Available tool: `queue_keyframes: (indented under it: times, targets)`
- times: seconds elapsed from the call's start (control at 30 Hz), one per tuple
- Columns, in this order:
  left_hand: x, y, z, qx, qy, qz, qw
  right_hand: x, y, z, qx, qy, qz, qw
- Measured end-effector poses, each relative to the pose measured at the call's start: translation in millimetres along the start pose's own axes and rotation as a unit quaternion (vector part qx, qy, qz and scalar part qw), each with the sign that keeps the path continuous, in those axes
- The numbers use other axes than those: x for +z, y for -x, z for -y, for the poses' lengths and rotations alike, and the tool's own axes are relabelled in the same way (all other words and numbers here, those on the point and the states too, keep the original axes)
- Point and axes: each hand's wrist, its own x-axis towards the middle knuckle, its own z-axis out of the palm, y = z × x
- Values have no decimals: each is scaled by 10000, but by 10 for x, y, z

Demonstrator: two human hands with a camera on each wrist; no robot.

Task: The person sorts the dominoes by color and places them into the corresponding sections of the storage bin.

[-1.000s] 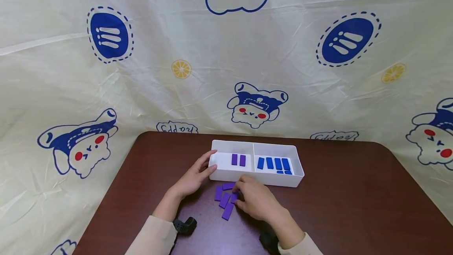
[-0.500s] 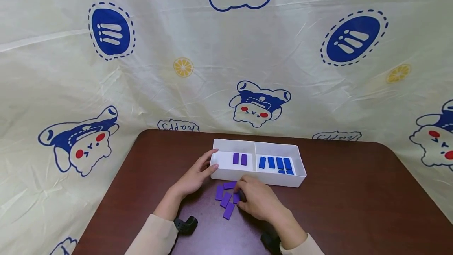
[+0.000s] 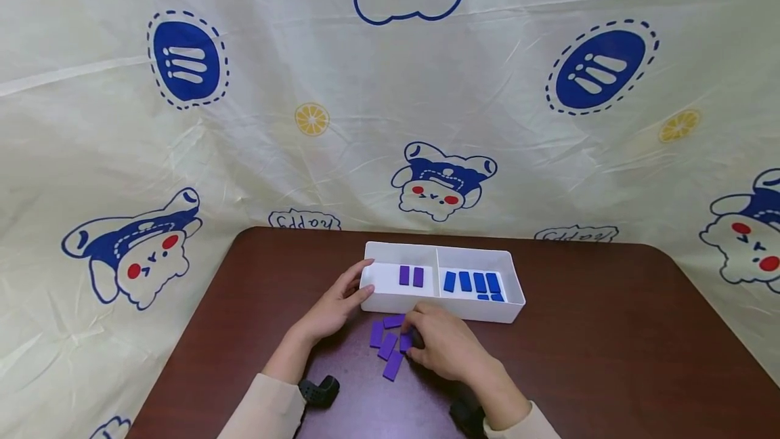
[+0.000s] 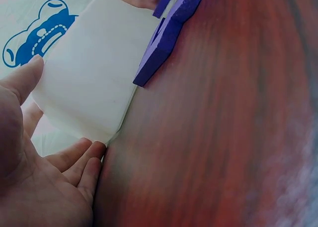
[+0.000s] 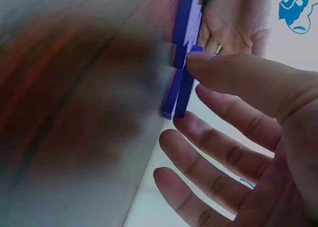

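Note:
My left hand [image 3: 329, 310] holds the left end of a white two-part box [image 3: 469, 312]. In the left wrist view its thumb is at the rim and several fingertips are low on the outside corner. My right hand [image 3: 447, 341] pinches a small flat purple block [image 3: 405, 343] on the table just before the box. Several more purple blocks [image 3: 387, 346] lie around it in a loose cluster. In the right wrist view the thumb is right at a purple block [image 5: 185, 95], with the other fingers spread below.
Inside the box, two purple blocks [image 3: 411, 276] lie in the left compartment and several blue blocks [image 3: 479, 282] in the right. A divider [image 3: 437, 269] parts them. The dark wooden table [image 3: 609, 344] meets a patterned white cloth [image 3: 256, 148] behind.
The purple block at my right fingertips has turned a little and shifted slightly right with the hand. My left hand stays at the box's end. The head view sways slightly.

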Motion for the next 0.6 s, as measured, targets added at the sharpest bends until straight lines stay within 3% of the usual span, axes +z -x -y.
queue_keyframes:
  times: [0.6]
  targets:
    - [20,-12,42,68,-11,-47,10000,-288,38,63,47,-712,-109,9974]
